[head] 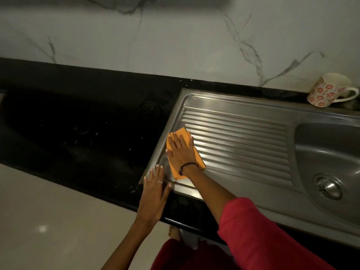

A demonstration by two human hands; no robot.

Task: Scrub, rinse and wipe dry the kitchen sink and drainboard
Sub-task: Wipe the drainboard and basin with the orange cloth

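A black stone counter (pixel 87 133) under a marbled wall holds the ribbed stainless-steel drainboard (pixel 235 141). My right hand (pixel 180 151), flat and spread, presses a folded orange cloth (pixel 175 173) onto the drainboard's left end. I should wipe along the ribs. My left hand (pixel 153 193), open and empty, rests on the drainboard's near-left corner.

The drainboard (pixel 237 141) is set into the counter (pixel 87 123), left of the sink bowl (pixel 329 156). A cloth (pixel 180 134) is laid on the drainboard's left end; a mug (pixel 327 90) is stood behind the sink bowl.
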